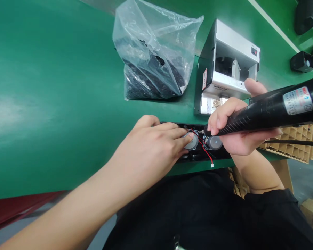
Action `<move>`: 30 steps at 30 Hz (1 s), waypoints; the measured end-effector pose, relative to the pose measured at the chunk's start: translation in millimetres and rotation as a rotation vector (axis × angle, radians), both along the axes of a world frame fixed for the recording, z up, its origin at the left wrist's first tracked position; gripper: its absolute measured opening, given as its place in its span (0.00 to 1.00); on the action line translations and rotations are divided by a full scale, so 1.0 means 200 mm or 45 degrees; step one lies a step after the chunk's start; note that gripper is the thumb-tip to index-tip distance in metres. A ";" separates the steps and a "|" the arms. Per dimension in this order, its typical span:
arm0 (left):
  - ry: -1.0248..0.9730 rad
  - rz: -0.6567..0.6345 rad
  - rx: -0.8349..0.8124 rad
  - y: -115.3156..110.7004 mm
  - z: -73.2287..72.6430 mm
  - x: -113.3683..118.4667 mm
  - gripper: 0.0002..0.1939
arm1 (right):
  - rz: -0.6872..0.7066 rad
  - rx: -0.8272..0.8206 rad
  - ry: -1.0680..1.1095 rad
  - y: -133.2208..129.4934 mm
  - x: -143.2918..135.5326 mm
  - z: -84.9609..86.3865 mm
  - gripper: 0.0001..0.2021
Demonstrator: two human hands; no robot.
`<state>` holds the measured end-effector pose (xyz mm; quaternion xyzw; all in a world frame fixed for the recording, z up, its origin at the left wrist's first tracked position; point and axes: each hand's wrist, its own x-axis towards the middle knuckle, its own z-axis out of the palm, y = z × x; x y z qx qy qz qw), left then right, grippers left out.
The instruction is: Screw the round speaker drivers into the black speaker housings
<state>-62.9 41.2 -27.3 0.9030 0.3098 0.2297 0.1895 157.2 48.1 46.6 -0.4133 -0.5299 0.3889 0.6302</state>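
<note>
The left hand (156,142) is laid flat on the black housing (195,156) at six o'clock on the bench (54,86), fingertips pressing a round speaker (191,141); it looks light, rigid, with fragile wires (205,149). The driver (266,111), gripped at three o'clock by the right hand (232,121), seems heavy; the ribbed barrel suits holding

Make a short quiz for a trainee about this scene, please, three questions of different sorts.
1. True or false: the right hand grips a black electric screwdriver.
2. What does the left hand touch? A) the plastic bag B) a round grey speaker in the black housing C) the grey machine
3. Fill in: a red ____ runs between the two speakers.

Key: 1 true; 2 B; 3 wire
</note>
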 end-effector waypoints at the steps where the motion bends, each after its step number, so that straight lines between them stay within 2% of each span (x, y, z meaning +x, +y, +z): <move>1: -0.001 0.003 0.005 0.00 0.00 0.00 0.17 | 0.015 0.008 0.003 0.00 0.00 -0.01 0.36; 6: -0.004 0.013 0.011 0.00 0.01 0.00 0.20 | -0.010 -0.001 0.028 0.00 0.01 -0.02 0.40; 11: -0.024 -0.009 0.000 0.00 0.01 0.00 0.18 | 0.034 0.009 0.155 0.02 -0.01 -0.02 0.36; 19: 0.003 0.003 0.037 0.01 0.01 -0.01 0.17 | -0.035 -0.078 -0.055 0.02 -0.01 -0.05 0.46; 24: -0.017 -0.011 0.055 0.00 0.02 0.00 0.18 | -0.013 -0.101 0.015 0.02 -0.01 -0.05 0.47; 27: 0.019 -0.005 0.018 0.01 0.02 0.01 0.16 | 0.013 -0.074 0.097 0.03 -0.01 -0.07 0.43; 30: 0.070 -0.027 -0.004 0.02 0.01 0.01 0.14 | 0.076 0.127 0.148 0.04 0.00 -0.14 0.36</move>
